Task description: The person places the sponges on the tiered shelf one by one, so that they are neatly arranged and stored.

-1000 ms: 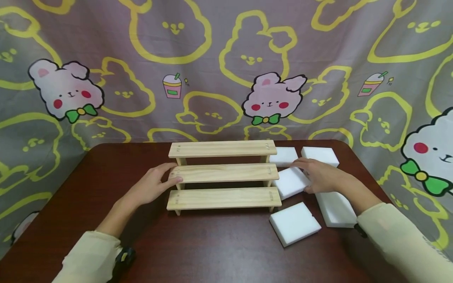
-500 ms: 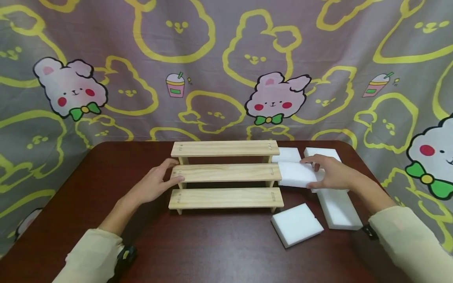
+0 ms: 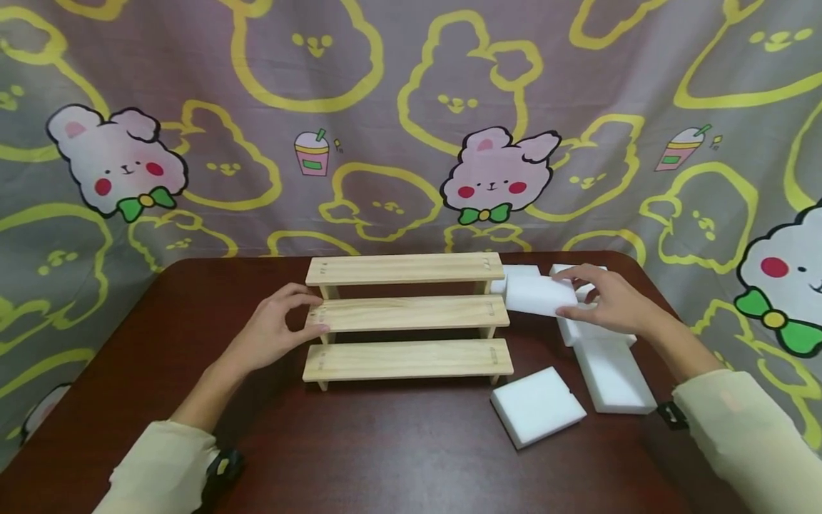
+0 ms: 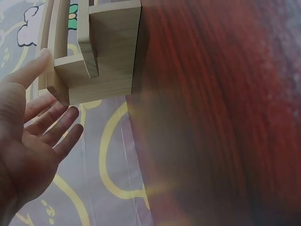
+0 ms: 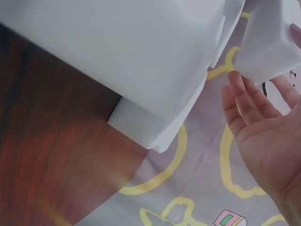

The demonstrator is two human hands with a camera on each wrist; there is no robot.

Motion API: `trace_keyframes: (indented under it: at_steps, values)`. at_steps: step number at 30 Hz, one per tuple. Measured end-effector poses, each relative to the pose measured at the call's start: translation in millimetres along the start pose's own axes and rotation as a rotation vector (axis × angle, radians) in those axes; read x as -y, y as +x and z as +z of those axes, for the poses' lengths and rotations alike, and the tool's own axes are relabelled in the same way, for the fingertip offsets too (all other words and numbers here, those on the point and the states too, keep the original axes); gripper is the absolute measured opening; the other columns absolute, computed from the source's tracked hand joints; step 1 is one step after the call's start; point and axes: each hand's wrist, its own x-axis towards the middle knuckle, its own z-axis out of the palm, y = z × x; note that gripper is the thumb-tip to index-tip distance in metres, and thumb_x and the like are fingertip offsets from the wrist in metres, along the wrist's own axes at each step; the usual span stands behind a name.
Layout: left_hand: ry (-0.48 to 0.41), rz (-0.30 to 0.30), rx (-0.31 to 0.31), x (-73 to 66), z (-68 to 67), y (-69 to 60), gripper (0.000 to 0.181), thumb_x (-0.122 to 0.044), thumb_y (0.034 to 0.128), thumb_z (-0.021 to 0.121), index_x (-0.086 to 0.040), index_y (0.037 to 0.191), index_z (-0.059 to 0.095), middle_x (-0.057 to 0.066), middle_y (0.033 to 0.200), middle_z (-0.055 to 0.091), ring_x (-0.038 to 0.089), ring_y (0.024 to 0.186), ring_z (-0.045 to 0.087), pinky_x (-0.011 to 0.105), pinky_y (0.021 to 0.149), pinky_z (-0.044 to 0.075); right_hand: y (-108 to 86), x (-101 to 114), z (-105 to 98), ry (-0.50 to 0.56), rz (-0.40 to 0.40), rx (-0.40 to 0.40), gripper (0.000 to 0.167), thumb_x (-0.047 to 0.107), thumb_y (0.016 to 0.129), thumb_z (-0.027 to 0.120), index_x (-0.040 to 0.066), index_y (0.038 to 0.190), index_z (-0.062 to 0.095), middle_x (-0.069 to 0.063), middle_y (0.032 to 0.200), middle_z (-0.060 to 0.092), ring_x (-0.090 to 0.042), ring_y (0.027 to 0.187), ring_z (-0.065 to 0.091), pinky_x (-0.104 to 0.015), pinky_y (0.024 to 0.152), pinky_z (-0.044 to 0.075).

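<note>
Your right hand (image 3: 602, 301) has lifted the white block (image 3: 539, 294) higher than a second ago. Its thumb and fingers sit apart, pinching the block's right end. The block is up above the table (image 3: 385, 457), just beside the wooden stand (image 3: 404, 314). Your left hand (image 3: 271, 327), a bit spread, holds the left end of the stand's middle step. More white blocks (image 3: 615, 380) lie near your right hand.
</note>
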Motion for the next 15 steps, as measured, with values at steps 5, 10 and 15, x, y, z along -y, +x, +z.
trace_keyframes:
  at_steps: [5,10,15]
  values:
    - [-0.006,0.009,-0.013,0.6,0.9,-0.4,0.044,-0.019,0.0868,0.087,0.002,0.123,0.071,0.013,0.119,0.064,0.037,0.113,0.062,0.059,0.093,0.049,0.9,-1.4,-0.8,-0.004,-0.018,-0.042,0.053,0.021,0.083,0.089,0.002,0.128,0.066,-0.019,0.125,0.066,-0.033,0.104,0.061,-0.044,0.077,0.057]
    - [-0.012,-0.006,0.003,1.1,0.0,-0.3,0.046,-0.019,0.0868,0.087,0.002,0.124,0.071,0.014,0.12,0.064,0.036,0.114,0.062,0.058,0.093,0.049,0.7,1.1,-4.7,0.006,-0.014,-0.082,0.054,0.02,0.083,0.089,0.003,0.129,0.066,-0.017,0.126,0.065,-0.033,0.106,0.061,-0.04,0.077,0.055]
    - [-0.01,-0.019,0.012,0.2,0.1,2.2,0.046,-0.019,0.0865,0.087,0.002,0.124,0.072,0.012,0.116,0.064,0.034,0.109,0.062,0.056,0.089,0.05,0.6,3.0,-8.2,0.017,0.006,-0.127,0.053,0.02,0.084,0.088,0.005,0.13,0.066,-0.015,0.125,0.064,-0.033,0.107,0.06,-0.03,0.079,0.052]
